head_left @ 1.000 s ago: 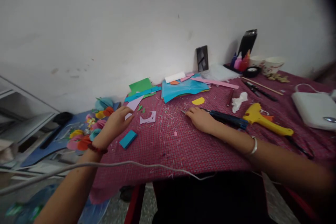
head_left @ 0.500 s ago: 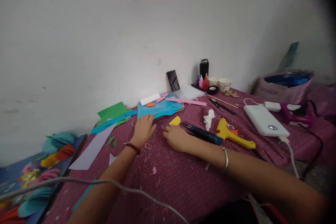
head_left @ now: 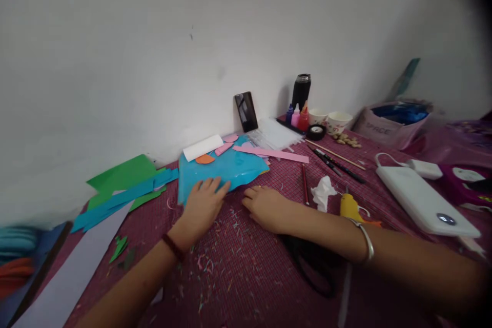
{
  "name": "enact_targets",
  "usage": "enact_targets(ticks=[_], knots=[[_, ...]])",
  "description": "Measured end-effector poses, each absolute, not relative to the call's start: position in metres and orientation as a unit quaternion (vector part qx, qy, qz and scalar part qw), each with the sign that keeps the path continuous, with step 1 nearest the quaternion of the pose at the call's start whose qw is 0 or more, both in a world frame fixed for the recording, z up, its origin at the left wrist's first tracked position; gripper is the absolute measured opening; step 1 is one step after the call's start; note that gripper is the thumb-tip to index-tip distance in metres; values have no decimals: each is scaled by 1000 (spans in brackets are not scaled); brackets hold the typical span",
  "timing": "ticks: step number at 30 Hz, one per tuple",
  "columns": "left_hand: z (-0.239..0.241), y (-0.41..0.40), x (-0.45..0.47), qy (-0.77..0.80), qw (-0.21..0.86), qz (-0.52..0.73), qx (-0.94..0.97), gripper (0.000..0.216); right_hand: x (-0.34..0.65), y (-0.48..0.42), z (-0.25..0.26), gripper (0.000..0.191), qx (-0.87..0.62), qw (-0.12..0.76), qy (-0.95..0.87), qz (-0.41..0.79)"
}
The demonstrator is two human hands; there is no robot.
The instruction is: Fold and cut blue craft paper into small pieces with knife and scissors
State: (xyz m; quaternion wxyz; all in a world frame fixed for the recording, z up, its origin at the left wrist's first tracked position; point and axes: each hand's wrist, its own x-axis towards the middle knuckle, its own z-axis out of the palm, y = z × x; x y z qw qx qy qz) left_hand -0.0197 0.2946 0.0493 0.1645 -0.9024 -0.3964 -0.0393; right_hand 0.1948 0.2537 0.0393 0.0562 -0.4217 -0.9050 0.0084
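Observation:
My left hand [head_left: 203,203] lies flat with fingers spread on the near edge of a light blue sheet [head_left: 226,166] on the red checked tablecloth [head_left: 249,266]. Just to its right my right hand [head_left: 266,206] rests palm down on the cloth, fingers loosely curled, with nothing visible in it. An orange cut-out [head_left: 205,159], pink paper pieces [head_left: 224,148] and a white roll of paper [head_left: 203,147] lie on the blue sheet. A long pink strip [head_left: 273,154] crosses its far right corner.
Green paper [head_left: 122,174], blue strips and a grey sheet [head_left: 73,277] lie left. A phone [head_left: 246,111] leans on the wall by a black flask [head_left: 301,90], glue bottles, cups and tape. A red pencil, tissue [head_left: 323,192], yellow glue gun [head_left: 350,207], pens and white power bank [head_left: 421,200] lie right.
The view swung right along the table. My left hand moved from the left edge onto the blue sheet. My right hand stayed on the cloth, away from the dark blue tool.

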Motion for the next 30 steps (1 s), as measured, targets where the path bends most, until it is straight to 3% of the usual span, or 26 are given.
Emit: enact_targets(ticks=[4, 8, 15, 20, 23, 30], knots=[[23, 297, -22, -347, 200, 27, -916, 41, 200, 269, 35, 21, -409, 53, -911, 11], [14, 299, -28, -358, 153, 13, -921, 43, 204, 273, 36, 21, -395, 44, -917, 29], [66, 337, -39, -519, -150, -228, -810, 37, 200, 265, 36, 22, -391, 28, -920, 26], [111, 370, -42, -573, -344, -184, -721, 33, 193, 261, 33, 29, -376, 25, -926, 19], [112, 372, -40, -569, -314, -196, -734, 31, 192, 262, 34, 31, -371, 41, -927, 25], [106, 360, -36, -572, -125, -270, -764, 17, 183, 276, 40, 42, -385, 104, -916, 26]])
